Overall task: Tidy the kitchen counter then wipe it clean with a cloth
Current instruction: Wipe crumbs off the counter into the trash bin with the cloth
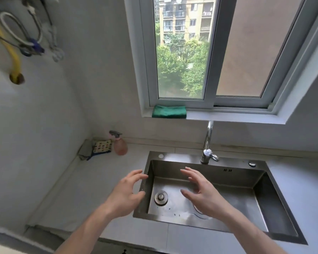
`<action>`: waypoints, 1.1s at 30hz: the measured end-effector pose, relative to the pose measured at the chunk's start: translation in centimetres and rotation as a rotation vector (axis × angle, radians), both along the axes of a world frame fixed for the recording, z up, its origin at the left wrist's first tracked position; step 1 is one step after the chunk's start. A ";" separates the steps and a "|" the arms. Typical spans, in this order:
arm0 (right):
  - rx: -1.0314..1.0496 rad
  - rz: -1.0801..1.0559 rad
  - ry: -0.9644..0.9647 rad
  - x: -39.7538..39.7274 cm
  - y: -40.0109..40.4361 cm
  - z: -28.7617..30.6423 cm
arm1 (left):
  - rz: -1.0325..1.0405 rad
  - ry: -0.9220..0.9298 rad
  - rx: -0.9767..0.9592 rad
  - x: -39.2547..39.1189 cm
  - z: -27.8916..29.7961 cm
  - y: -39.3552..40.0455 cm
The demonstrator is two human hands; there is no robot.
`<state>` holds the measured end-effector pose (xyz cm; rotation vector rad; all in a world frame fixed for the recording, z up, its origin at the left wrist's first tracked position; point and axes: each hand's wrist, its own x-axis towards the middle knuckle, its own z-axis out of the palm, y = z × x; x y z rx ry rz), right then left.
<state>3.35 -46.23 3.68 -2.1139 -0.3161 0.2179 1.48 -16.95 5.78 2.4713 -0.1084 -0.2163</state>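
Both hands empty, fingers spread and relaxed: left hand [126,190] low centre, over the left rim of the sink [261,204]; right hand [200,187] just right of it, above the basin. Nothing gripped, nothing touched.

Green cloth [169,111] folded on the window sill [228,117], upper centre, well apart from both hands and behind the tap [208,142]. Pink spray bottle [120,145] upright at the back left of the desk [92,182], just beside a patterned sponge [101,146] and a grey rag [84,150] tucked in the corner.

Likely risks from here:
- Reaching up for the cloth across the tap: forearm knock against the spout or lever, water running unwanted.
- Dragging the cloth off the sill one-handed: possible drop into the wet basin, soaked before any wiping.
- Wiping before moving the corner clutter: bottle top-heavy by the look of it, easily tipped by a sweeping hand.
- Clearing the sponge and rag carelessly: bottle nudged over beside them.
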 end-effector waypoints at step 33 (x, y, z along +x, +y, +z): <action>-0.058 -0.598 0.146 1.6 3.7 0.9 | -0.287 -0.142 0.599 41.6 -0.8 -1.8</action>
